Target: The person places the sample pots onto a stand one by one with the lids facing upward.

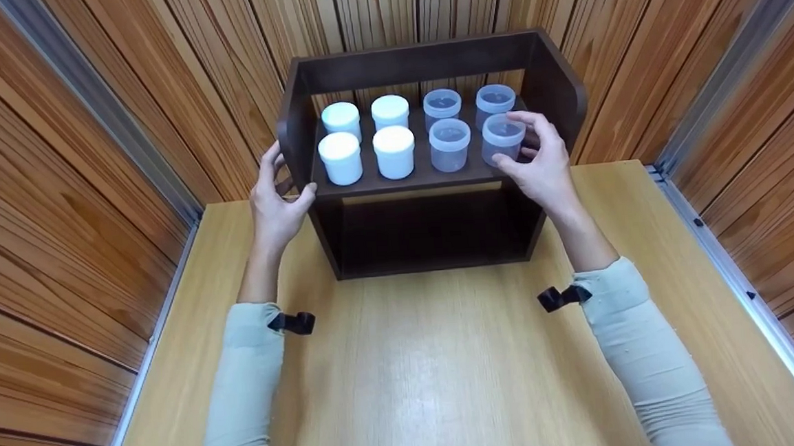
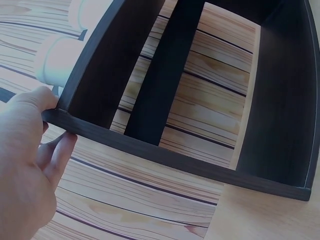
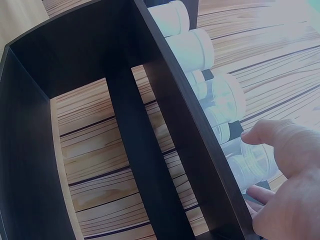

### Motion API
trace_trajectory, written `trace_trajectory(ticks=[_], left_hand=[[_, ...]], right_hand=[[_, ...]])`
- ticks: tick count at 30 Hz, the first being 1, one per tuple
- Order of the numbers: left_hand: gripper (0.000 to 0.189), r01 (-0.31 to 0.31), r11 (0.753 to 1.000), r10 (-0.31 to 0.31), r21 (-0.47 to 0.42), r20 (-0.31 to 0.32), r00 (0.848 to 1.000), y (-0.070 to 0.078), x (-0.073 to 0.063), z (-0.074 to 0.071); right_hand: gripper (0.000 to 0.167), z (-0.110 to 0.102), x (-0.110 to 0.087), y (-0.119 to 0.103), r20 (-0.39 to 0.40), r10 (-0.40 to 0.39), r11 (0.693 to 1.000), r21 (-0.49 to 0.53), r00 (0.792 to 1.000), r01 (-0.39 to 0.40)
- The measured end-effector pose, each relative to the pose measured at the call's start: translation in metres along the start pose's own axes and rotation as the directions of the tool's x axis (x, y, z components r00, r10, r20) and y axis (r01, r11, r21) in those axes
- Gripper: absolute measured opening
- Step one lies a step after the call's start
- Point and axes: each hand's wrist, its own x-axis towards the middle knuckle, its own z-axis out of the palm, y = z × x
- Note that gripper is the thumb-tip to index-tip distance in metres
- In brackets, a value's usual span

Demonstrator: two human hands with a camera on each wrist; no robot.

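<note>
A dark brown two-tier shelf (image 1: pixel 429 185) stands against the back wall. My left hand (image 1: pixel 277 206) grips its left side panel, with the thumb at the front edge of the upper board and the fingers on the outer side. At the right end, my right hand (image 1: pixel 541 162) holds the front clear plastic jar (image 1: pixel 502 141), thumb on its front and index finger by the lid. Another clear jar (image 1: pixel 449 145) stands to its left, with two more behind. White lidded jars (image 1: pixel 394 152) fill the left half in two rows. In the right wrist view, the thumb (image 3: pixel 260 131) lies beside the held jar.
The shelf's lower compartment (image 1: pixel 432 231) is open at the front and holds nothing visible. A light wooden table (image 1: pixel 405 360) extends toward me. Wood-patterned walls (image 1: pixel 63 167) enclose the sides and back, with metal rails (image 1: pixel 753 298) along the table's edges.
</note>
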Motion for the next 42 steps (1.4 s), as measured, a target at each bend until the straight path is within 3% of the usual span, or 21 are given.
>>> trace_trajectory(ticks=[15, 22, 29, 34, 42], left_hand=[[0.076, -0.017, 0.999, 0.018, 0.033, -0.013, 1.000, -0.001, -0.008, -0.004], [0.074, -0.011, 0.998, 0.010, 0.065, 0.007, 1.000, -0.001, -0.019, -0.009], [0.067, -0.055, 0.995, 0.054, 0.078, 0.009, 0.998, -0.002, -0.034, -0.017], [0.062, -0.085, 0.987, 0.088, 0.137, -0.016, 0.996, -0.001, -0.049, -0.025], [0.053, -0.106, 0.940, 0.117, 0.325, -0.012, 0.993, 0.003, -0.072, -0.040]], right_hand=[[0.064, -0.004, -0.024, -0.001, -0.019, -0.040, 0.997, 0.062, 0.999, 0.041], [0.060, -0.011, -0.039, -0.003, -0.017, -0.048, 0.998, 0.050, 0.999, 0.049], [0.054, -0.024, -0.056, -0.002, -0.018, -0.027, 1.000, 0.009, 0.999, 0.028], [0.045, -0.036, -0.066, 0.004, -0.027, -0.038, 0.999, -0.025, 0.999, 0.037], [0.033, -0.062, -0.075, 0.011, -0.053, -0.079, 0.990, -0.124, 0.995, 0.072]])
